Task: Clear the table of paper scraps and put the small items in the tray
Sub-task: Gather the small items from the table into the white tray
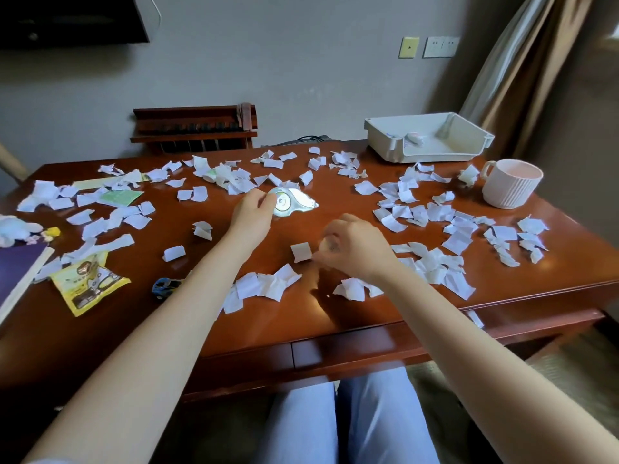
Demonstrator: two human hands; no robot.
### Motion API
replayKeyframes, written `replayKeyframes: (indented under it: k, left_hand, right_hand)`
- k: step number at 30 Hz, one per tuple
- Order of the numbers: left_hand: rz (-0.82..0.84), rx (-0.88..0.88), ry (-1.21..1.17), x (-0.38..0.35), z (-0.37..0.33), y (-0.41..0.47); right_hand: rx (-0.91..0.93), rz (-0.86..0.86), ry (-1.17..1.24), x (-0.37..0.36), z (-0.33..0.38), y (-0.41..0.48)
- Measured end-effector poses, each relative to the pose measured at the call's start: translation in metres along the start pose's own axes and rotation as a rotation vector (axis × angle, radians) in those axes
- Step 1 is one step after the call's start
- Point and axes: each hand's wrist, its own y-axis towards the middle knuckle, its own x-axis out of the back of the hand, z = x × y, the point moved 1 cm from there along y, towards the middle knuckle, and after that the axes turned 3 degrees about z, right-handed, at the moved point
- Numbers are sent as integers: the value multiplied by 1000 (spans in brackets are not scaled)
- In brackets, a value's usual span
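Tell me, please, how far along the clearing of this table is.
Barely begun. Done: one small pale item already lies in the white plastic tray. In hand: the left hand grips a clear teardrop-shaped plastic dispenser; the right hand pinches a white paper scrap. Left: torn white scraps cover the brown wooden table, and the blue toy car and yellow snack packet lie outside the tray.

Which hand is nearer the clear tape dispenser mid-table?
Left. The left hand holds the tape dispenser by its left end; the right hand is apart from it, nearer the person, pinching a paper scrap.
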Motion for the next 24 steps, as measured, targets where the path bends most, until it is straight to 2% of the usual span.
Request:
replayKeyframes:
  k: [5,9,14,21,24]
  left_hand:
    - [37,-80,0,-32,-33,24]
    - [88,-118,-16,-69,-60,51]
    - [112,-161,-38,-112,-89,95]
    - [61,-219,-57,-161,-140,194]
    - [40,-262,-65,-181,-153,236]
  right_hand:
    - [-148,-160,135,38,-35,21]
    - [-249,-268,149,72,-76,43]
    - [-407,-312,204,109,-138,85]
    - [-496,-392,85,130,-228,174]
    - [-563,-339,52,129,-258,212]
